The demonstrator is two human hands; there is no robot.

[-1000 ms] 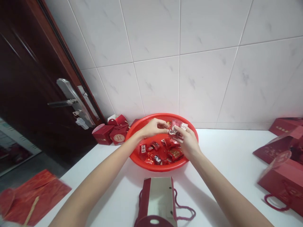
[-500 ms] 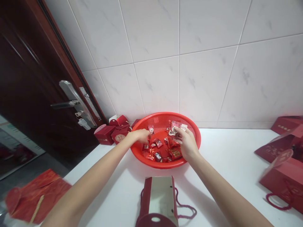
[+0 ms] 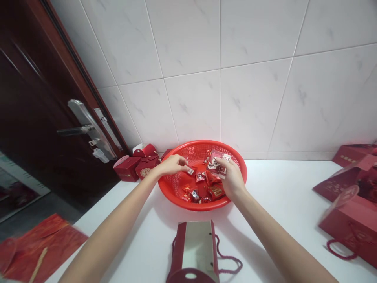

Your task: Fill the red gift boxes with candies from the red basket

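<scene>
A red plastic basket (image 3: 165,188) with perforated sides holds several wrapped candies (image 3: 216,191). Over its left part, my left hand (image 3: 173,164) pinches a small wrapped candy (image 3: 189,169) between the fingertips. Flat red and white candy packets (image 3: 217,162) are gripped in my right hand (image 3: 233,179) above the basket's right side. In front of the basket stands a dark red gift box (image 3: 198,247), its top open and its pale inside visible, with a cord handle at its right side.
Small red boxes (image 3: 127,168) stand left of the basket against the tiled wall. Red gift boxes (image 3: 350,224) with cord handles line the right side of the white table (image 3: 282,196). A red bag (image 3: 38,247) is at the lower left, near a dark door (image 3: 35,98).
My left hand has lifted slightly and now shows a candy at its fingertips. My right hand still holds the packets. The view has shifted a little.
</scene>
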